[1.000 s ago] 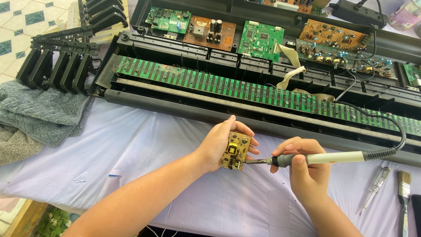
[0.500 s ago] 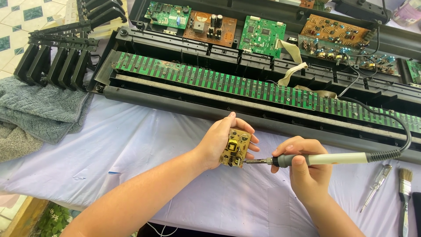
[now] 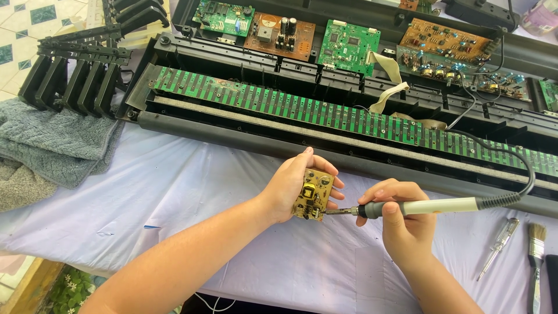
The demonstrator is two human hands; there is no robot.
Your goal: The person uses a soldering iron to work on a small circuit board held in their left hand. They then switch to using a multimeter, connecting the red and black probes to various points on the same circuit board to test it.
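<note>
**Soldering iron tip meets small board below the opened keyboard**

Head view: the left hand point(image 3: 290, 189) holds a small yellow circuit board point(image 3: 313, 195) upright just in front of the opened keyboard chassis point(image 3: 302, 125), fingers pinching its edges; the board's back is hidden by the palm. The right hand point(image 3: 401, 224) has its fingers closed around the soldering iron point(image 3: 418, 207), whose tip touches the board's lower right corner; the joint itself is too small to make out. The iron's cord runs up over the chassis. To the right of the chassis front, on the cloth-covered counter point(image 3: 192, 192), lie a screwdriver point(image 3: 498, 247) and a brush point(image 3: 536, 256), which is cut off by the bottom edge of the view.
</note>
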